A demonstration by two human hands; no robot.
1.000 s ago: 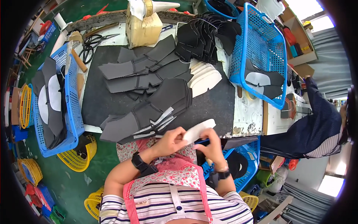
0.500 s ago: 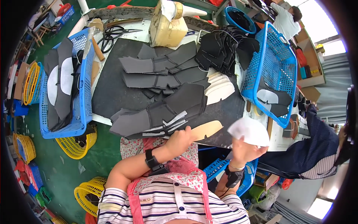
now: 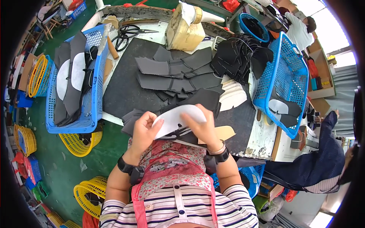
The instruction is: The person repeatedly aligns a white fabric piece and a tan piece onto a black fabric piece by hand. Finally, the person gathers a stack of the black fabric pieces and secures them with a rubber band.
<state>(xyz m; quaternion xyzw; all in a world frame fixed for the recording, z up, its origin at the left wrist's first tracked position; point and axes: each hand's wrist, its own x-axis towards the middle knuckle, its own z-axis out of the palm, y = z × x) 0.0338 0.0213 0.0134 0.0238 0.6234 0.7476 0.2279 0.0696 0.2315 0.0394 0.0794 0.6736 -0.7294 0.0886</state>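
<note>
A curved white piece (image 3: 173, 116), like a stiff shoe-part lining with a small notch, is held up in front of me between both hands. My left hand (image 3: 144, 131) pinches its left end between thumb and fingers. At the other end, my right hand (image 3: 205, 127) grips the piece, its thumb lying across the face. Below and behind it lie dark grey fabric-like panels (image 3: 190, 98) with white strips along their near edge, partly hidden by the hands. A cream curved piece (image 3: 226, 132) rests on the black mat (image 3: 119, 89) beside my right wrist.
Blue baskets with dark panels and white pieces stand left (image 3: 98, 91) and right (image 3: 259, 91). Stacked grey panels, a fan of cream pieces (image 3: 232, 95) and a black bundle (image 3: 232, 57) cover the mat. Scissors (image 3: 123, 36) and a yellowed block-shaped container (image 3: 185, 34) sit at the back.
The right hand has brought the white piece leftward to the middle. My left hand has left the cream piece and taken the white piece's other end. The view has shifted slightly.
</note>
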